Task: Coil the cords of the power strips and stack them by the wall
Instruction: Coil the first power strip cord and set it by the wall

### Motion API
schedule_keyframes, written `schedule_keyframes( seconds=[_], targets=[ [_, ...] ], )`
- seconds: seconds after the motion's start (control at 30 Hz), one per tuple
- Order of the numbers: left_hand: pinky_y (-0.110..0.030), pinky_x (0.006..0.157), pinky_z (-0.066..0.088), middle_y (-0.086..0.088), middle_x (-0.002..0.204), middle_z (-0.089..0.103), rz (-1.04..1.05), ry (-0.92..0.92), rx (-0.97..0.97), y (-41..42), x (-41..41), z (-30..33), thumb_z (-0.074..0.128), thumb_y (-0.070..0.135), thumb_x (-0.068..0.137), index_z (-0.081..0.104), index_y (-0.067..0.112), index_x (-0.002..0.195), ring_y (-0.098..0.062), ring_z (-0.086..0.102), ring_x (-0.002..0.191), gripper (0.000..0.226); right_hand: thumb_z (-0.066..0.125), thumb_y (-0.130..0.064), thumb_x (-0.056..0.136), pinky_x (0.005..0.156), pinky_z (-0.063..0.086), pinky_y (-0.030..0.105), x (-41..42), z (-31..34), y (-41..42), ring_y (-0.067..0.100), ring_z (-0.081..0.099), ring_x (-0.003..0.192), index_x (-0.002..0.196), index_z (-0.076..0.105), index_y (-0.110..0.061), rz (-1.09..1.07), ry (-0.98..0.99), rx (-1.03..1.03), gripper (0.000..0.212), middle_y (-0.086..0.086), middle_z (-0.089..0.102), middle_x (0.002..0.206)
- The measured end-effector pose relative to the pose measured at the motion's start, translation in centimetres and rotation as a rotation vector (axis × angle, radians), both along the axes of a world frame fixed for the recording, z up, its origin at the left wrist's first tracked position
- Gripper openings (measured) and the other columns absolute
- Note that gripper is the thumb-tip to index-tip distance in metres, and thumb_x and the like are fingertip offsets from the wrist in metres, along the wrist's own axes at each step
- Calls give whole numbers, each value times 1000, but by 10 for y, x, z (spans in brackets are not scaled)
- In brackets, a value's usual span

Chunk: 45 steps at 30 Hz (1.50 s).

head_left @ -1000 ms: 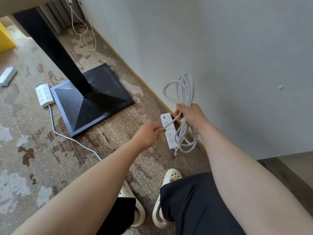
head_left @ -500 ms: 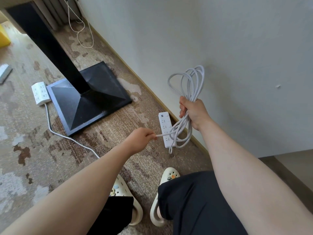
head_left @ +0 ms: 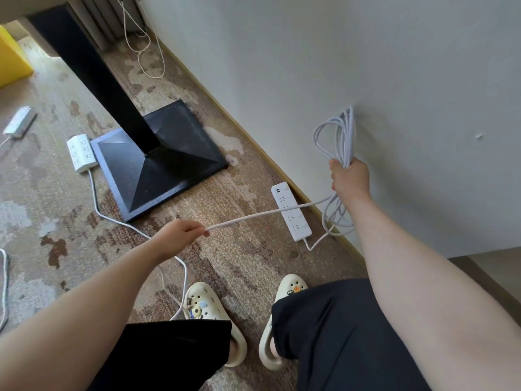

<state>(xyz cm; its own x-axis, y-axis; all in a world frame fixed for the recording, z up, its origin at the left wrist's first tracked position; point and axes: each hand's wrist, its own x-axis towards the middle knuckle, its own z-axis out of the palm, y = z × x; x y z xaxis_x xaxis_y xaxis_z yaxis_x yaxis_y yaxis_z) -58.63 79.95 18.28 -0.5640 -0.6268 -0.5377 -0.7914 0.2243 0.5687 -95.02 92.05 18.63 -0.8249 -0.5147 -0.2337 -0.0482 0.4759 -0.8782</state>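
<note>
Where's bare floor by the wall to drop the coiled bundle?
Free: carpet along the baseboard between the black table base and the long white power strip. Crowded: past the strip's near end, where its cord and hanging loops lie.

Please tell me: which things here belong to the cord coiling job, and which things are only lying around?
Job: coiled cord gripped in right hand; its free stretch pinched by left hand; long power strip by the wall; square power strip; grey power strip.

Lying about: black table base, yellow box.

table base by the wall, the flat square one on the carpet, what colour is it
Black, with a slight sheen. The flat square metal table base shows best in the head view.
</note>
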Motion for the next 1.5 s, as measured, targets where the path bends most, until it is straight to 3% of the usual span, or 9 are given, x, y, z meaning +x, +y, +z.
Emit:
schedule_keyframes(
  seconds=[0.1, 0.37, 0.5, 0.73, 0.8, 0.93, 1.1, 1.3, 1.5],
  targets=[
    [-24, 56, 38, 3, 66, 55, -53, -51, -44, 1, 1, 2, 51, 31, 99, 70, 30, 88, -10, 44, 55, 22, 58, -38, 90, 59, 51, 35, 1, -1, -2, 19, 57, 55, 75, 56, -24, 66, 69, 68, 21, -1, 58, 66],
    [-18, 57, 39, 11, 72, 60, -417, 10, -125, 30, -92, 31, 47, 38, 99, 66, 28, 94, -3, 48, 55, 23, 65, -24, 94, 47, 49, 18, 32, 4, -9, 5, 57, 44, 86, 64, -18, 467, -82, 151, 10, -6, 62, 53],
    [-20, 59, 37, 18, 74, 55, -564, 57, -198, 44, -128, 44, 47, 34, 100, 65, 28, 94, 2, 51, 67, 21, 64, -22, 95, 50, 51, 18, 46, 11, -9, 15, 70, 57, 91, 66, -12, 653, -197, 168, 11, 1, 74, 68],
    [-15, 63, 38, 20, 73, 58, -294, 267, -88, 45, -149, 51, 50, 26, 100, 61, 35, 80, 10, 54, 68, 24, 68, -29, 92, 50, 49, 18, 47, 15, -11, 11, 64, 51, 67, 70, -14, 664, -292, 111, 29, 1, 67, 58],
    [-22, 69, 46, 14, 81, 65, -262, 272, -86, 46, -152, 52, 50, 26, 100, 64, 27, 83, 1, 58, 76, 22, 67, -30, 92, 52, 51, 21, 47, 15, -11, 15, 63, 51, 58, 69, -19, 657, -302, 88, 36, 5, 66, 57],
    [-30, 55, 41, 4, 71, 60, -209, 207, -177, 46, -155, 51, 49, 29, 99, 65, 17, 83, -14, 53, 62, 25, 64, -32, 94, 59, 59, 36, 47, 16, -10, 28, 67, 56, 71, 68, -11, 649, -264, 81, 32, 14, 67, 58],
    [-25, 53, 38, 3, 68, 59, -233, 177, -162, 42, -145, 48, 55, 30, 97, 66, 15, 85, -8, 46, 53, 22, 61, -34, 93, 51, 55, 31, 45, 14, -9, 20, 62, 45, 84, 66, -6, 667, -159, 174, 31, 8, 64, 54],
    [-27, 53, 47, 4, 72, 61, -172, -5, -278, 13, -95, 40, 48, 36, 99, 64, 25, 86, -12, 51, 55, 23, 61, -28, 96, 44, 48, 24, 31, 11, -3, 11, 53, 36, 74, 57, -13, 557, -64, 250, 27, -6, 54, 45],
    [-17, 41, 32, 6, 60, 55, 117, 270, -328, -2, -114, 63, 49, 29, 99, 66, 20, 83, -1, 37, 39, 25, 59, -44, 96, 42, 44, 22, 42, 21, -8, 11, 51, 36, 71, 63, -12, 665, -60, 238, 41, -3, 61, 50]
  ],
)
